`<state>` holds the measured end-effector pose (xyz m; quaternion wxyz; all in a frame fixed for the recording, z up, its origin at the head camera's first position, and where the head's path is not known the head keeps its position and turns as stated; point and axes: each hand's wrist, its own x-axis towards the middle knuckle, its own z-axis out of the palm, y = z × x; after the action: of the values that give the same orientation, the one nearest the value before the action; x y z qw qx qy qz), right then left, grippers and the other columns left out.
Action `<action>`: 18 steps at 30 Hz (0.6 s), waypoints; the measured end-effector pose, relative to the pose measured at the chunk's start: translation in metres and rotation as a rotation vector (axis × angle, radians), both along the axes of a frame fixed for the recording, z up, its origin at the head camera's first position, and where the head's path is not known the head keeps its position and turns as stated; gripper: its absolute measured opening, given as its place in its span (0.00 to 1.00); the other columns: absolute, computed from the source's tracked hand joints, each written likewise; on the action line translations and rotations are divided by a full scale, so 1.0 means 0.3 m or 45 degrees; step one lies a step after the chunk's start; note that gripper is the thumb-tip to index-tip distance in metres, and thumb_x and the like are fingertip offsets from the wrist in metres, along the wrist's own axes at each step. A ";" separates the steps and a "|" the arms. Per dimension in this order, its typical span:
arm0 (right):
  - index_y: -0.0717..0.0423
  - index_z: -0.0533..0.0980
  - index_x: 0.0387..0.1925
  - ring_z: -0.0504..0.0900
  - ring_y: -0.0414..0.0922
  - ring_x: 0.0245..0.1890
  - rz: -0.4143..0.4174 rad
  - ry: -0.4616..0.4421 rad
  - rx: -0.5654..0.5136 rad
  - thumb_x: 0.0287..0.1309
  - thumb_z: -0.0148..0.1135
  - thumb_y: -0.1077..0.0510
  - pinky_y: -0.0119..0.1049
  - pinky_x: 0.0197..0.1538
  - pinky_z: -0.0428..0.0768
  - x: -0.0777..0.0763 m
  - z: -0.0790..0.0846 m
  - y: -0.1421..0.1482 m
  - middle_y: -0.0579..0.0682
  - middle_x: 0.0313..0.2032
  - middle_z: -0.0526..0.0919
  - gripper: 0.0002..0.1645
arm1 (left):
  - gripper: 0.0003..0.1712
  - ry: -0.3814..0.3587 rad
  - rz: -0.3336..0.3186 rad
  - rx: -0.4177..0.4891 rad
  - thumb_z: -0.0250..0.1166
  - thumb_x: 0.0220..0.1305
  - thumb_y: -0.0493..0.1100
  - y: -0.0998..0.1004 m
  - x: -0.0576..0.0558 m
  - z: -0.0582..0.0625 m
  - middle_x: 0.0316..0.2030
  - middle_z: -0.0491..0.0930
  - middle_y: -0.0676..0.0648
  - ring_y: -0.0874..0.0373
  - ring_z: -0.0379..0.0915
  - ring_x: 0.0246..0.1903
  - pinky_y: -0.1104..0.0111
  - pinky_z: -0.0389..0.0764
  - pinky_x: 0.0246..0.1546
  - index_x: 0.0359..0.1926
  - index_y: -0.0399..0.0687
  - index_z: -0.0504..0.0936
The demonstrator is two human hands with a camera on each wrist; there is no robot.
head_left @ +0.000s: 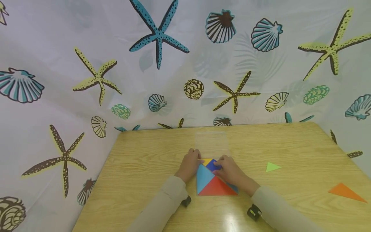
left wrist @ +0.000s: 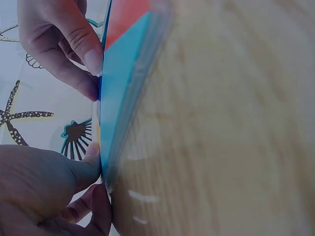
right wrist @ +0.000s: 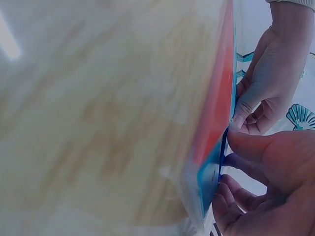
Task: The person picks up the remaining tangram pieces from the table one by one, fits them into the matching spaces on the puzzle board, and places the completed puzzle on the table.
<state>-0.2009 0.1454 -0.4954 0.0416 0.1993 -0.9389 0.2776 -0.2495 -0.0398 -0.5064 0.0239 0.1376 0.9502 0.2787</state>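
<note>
A shallow clear plastic tray holds flat tangram pieces on the table. Inside lie a large light blue triangle, a large red triangle, a yellow piece at the back and a blue piece at the right. My left hand grips the tray's back left corner, thumb by the yellow piece and fingers along the outer edge. With thumb and finger, my right hand pinches a dark blue piece at the back right of the tray; the hand partly hides it.
Behind the tray lies a clear plastic cover. To the right on the wooden table are a small light green triangle and, farther off, an orange triangle. A shell-and-starfish patterned curtain hangs around the table's back and sides.
</note>
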 end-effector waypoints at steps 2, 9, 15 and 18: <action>0.67 0.80 0.42 0.74 0.54 0.41 0.007 0.015 0.000 0.50 0.69 0.58 0.46 0.44 0.74 -0.003 -0.003 0.001 0.57 0.38 0.76 0.20 | 0.10 -0.001 0.001 -0.007 0.62 0.62 0.48 0.000 0.000 0.001 0.34 0.65 0.52 0.58 0.66 0.30 0.69 0.71 0.33 0.37 0.49 0.72; 0.67 0.80 0.41 0.74 0.53 0.40 0.011 0.031 0.005 0.49 0.70 0.58 0.45 0.43 0.74 -0.006 -0.004 0.002 0.56 0.38 0.76 0.19 | 0.10 -0.003 0.003 -0.008 0.62 0.62 0.48 0.001 0.003 0.007 0.34 0.65 0.52 0.58 0.66 0.30 0.69 0.71 0.33 0.37 0.48 0.72; 0.67 0.80 0.41 0.73 0.51 0.39 0.022 0.032 -0.006 0.49 0.70 0.58 0.44 0.42 0.74 -0.005 -0.002 0.003 0.55 0.37 0.76 0.20 | 0.10 0.009 -0.019 -0.039 0.61 0.63 0.48 0.000 0.009 0.013 0.35 0.65 0.51 0.58 0.66 0.31 0.68 0.71 0.33 0.38 0.48 0.72; 0.67 0.80 0.41 0.73 0.50 0.38 0.019 0.029 -0.016 0.48 0.70 0.58 0.43 0.41 0.74 -0.006 -0.005 0.005 0.54 0.36 0.75 0.20 | 0.12 0.006 -0.041 -0.085 0.60 0.64 0.50 0.001 0.009 0.012 0.36 0.65 0.51 0.57 0.65 0.32 0.68 0.71 0.33 0.39 0.48 0.71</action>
<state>-0.2028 0.1469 -0.4968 0.0516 0.2091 -0.9351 0.2816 -0.2467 -0.0394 -0.5028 0.0309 0.1526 0.9567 0.2461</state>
